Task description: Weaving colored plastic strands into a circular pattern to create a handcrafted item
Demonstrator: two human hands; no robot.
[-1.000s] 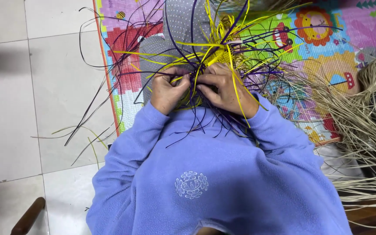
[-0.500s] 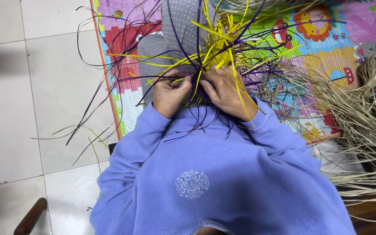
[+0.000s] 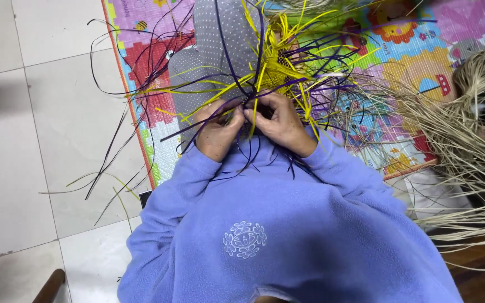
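Note:
A loose weave of yellow and dark purple strips (image 3: 279, 70) fans out above my lap, over my grey dotted trouser legs (image 3: 220, 39). My left hand (image 3: 215, 130) pinches yellow and purple strips at the weave's near edge. My right hand (image 3: 279, 124) sits right beside it, fingers curled on the same bunch of strips. Both thumbs meet at the centre. Blue fleece sleeves (image 3: 265, 224) cover my arms to the wrists. Long purple strips (image 3: 113, 134) trail off to the left over the floor.
A colourful children's play mat (image 3: 405, 45) lies under the work. A heap of pale dry straw (image 3: 467, 151) fills the right side. Grey floor tiles (image 3: 35, 140) spread to the left. A brown wooden piece (image 3: 51, 286) shows at the bottom left.
My hands have drawn closer together at the weave's edge, and the yellow strips have shifted and bunched toward the centre.

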